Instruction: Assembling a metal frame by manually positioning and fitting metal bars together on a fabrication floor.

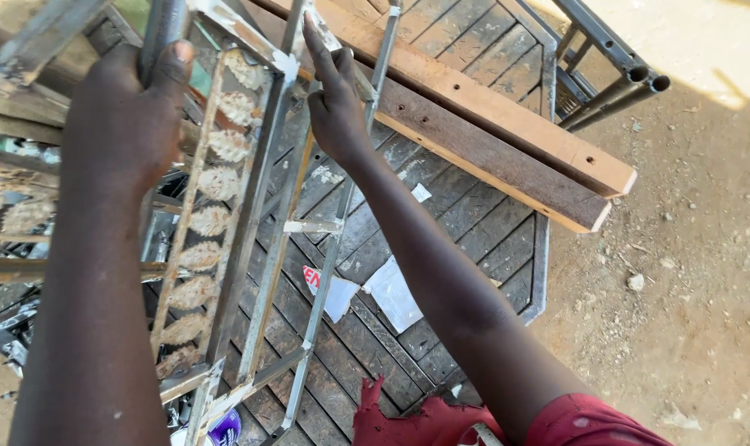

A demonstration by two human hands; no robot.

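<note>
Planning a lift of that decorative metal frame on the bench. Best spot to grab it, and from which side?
Probably the plain outer bars, from above at the far end. The metal frame lies tilted over the slatted workbench, its ornate middle strip awkward to clasp. The left hand wraps the left bar, thumb over it; the right hand rests on the right-hand bars. One hand per side should balance the long, narrow frame.
</note>
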